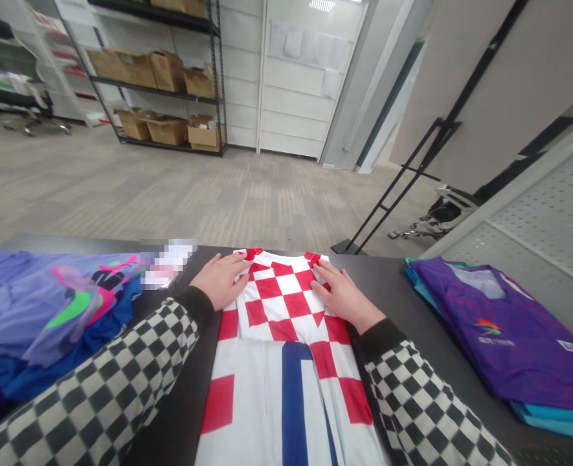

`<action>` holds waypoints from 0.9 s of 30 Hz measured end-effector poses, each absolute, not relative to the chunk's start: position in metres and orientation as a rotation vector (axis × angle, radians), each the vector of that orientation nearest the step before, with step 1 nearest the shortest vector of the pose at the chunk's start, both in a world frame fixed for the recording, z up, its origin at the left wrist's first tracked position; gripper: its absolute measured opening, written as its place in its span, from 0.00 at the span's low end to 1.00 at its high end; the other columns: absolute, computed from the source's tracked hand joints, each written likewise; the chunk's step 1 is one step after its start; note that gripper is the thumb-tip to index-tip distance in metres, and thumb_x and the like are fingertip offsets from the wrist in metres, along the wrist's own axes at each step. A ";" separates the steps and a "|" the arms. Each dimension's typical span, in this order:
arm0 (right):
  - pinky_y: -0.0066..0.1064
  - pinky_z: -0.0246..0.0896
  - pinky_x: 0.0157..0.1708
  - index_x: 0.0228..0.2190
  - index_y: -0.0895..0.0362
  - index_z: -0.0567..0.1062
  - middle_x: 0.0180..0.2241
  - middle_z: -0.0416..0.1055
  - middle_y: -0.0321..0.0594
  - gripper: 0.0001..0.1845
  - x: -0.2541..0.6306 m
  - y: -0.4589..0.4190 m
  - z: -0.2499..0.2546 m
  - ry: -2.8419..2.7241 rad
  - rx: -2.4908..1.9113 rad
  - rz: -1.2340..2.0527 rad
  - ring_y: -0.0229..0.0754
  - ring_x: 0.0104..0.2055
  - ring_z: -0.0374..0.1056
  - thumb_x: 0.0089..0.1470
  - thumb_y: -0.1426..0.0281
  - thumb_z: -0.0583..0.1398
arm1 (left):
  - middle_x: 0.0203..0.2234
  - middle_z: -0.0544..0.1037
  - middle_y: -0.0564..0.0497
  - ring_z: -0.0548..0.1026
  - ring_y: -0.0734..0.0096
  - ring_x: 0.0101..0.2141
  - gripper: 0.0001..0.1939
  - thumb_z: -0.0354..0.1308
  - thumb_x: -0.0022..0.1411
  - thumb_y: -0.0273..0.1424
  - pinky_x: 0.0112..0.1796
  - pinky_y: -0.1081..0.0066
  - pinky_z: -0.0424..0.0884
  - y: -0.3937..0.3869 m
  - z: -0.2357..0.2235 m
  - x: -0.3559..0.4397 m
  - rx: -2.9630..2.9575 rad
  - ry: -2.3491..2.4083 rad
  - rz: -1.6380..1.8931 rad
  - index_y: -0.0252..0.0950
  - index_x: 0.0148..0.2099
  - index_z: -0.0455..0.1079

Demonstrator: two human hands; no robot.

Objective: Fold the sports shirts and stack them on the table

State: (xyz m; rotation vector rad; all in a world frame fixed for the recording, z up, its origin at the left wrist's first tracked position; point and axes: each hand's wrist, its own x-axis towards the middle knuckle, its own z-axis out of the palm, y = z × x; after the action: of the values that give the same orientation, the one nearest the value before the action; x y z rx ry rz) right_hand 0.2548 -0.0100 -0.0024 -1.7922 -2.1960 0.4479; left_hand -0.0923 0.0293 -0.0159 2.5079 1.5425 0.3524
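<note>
A red and white checkered jersey [286, 304] lies partly folded on the dark table in front of me, its neck end toward the far edge. Blue markings show on its white lower part. My left hand [222, 279] rests on the jersey's far left corner with its fingers stretched out. On the far right corner lies my right hand [342, 292], fingers likewise extended and flat on the fabric. Neither hand grips the cloth.
To the left is a loose heap of lavender and blue jerseys [72, 304]. A blurred-out item [168, 264] sits beside it. Folded purple jerseys [504, 330] are stacked at right. Beyond the dark table [179, 382] stand a metal shelf with boxes [157, 84] and a black stand [388, 200].
</note>
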 end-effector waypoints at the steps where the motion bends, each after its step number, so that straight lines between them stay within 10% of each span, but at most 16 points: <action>1: 0.68 0.37 0.79 0.71 0.52 0.72 0.78 0.58 0.52 0.31 0.255 -0.011 -0.003 -2.190 -1.804 0.461 0.57 0.81 0.52 0.74 0.56 0.55 | 0.73 0.72 0.47 0.68 0.53 0.73 0.27 0.49 0.76 0.39 0.75 0.43 0.56 0.030 -0.017 -0.093 2.499 1.555 0.360 0.44 0.70 0.77; 7: 0.62 0.47 0.77 0.67 0.56 0.74 0.73 0.68 0.55 0.29 0.264 0.008 -0.003 -1.931 -1.865 0.170 0.58 0.76 0.62 0.74 0.57 0.54 | 0.70 0.76 0.40 0.70 0.46 0.70 0.28 0.47 0.78 0.43 0.73 0.45 0.59 0.043 -0.017 -0.104 2.375 1.904 0.628 0.36 0.69 0.75; 16: 0.46 0.66 0.60 0.35 0.53 0.80 0.49 0.82 0.48 0.10 0.280 0.049 -0.008 -1.954 -1.827 0.164 0.53 0.54 0.75 0.62 0.59 0.64 | 0.50 0.84 0.42 0.79 0.44 0.56 0.12 0.60 0.68 0.40 0.58 0.49 0.74 0.064 -0.006 -0.099 2.317 1.958 0.533 0.41 0.46 0.81; 22: 0.38 0.69 0.45 0.39 0.52 0.77 0.39 0.82 0.40 0.12 0.284 0.045 -0.006 -1.720 -1.732 0.382 0.47 0.40 0.76 0.62 0.57 0.63 | 0.37 0.84 0.49 0.83 0.57 0.40 0.11 0.55 0.71 0.35 0.45 0.60 0.77 0.071 -0.007 -0.096 2.173 1.752 0.704 0.40 0.50 0.76; 27: 0.42 0.69 0.51 0.40 0.53 0.79 0.43 0.83 0.44 0.09 0.280 0.047 -0.012 -1.866 -1.779 0.249 0.52 0.46 0.76 0.62 0.62 0.63 | 0.42 0.86 0.46 0.82 0.50 0.47 0.09 0.59 0.70 0.37 0.50 0.56 0.76 0.072 -0.007 -0.096 2.295 1.853 0.596 0.41 0.45 0.78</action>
State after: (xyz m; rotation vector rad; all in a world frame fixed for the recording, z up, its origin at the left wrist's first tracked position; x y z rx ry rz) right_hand 0.2804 0.0469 -0.0123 -1.7785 -1.8656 0.2491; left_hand -0.0962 0.0723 -0.0073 2.2954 1.8531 0.5958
